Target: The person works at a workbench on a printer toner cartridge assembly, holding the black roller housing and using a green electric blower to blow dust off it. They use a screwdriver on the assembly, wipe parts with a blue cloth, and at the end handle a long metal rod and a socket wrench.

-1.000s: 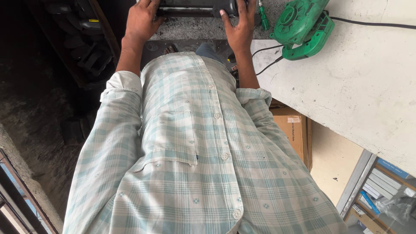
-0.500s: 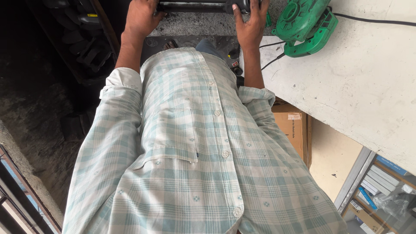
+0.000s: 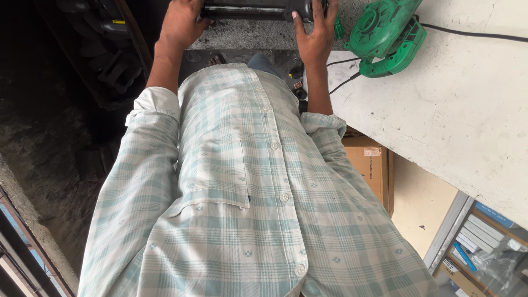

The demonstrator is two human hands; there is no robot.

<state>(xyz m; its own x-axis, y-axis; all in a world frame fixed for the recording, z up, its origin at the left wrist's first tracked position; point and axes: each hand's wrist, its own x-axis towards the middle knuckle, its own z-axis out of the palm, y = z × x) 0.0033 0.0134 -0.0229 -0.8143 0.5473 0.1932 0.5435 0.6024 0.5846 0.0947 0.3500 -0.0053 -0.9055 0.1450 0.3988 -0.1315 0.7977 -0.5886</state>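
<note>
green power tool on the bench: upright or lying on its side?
On its side. The green power tool lies flat on the white bench, round vented housing facing up, handle loop toward the bench edge, black cord trailing right.

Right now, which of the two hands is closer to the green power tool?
The right hand, gripping the dark oblong device's end beside the green plastic power tool; the left hand holds the far end.

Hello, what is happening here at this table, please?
A person in a checked shirt stands at a white table and grips a long black device at its two ends, left hand on one end and right hand on the other. A green power tool with a black cable lies beside the right hand. A cardboard box sits below the table.
</note>
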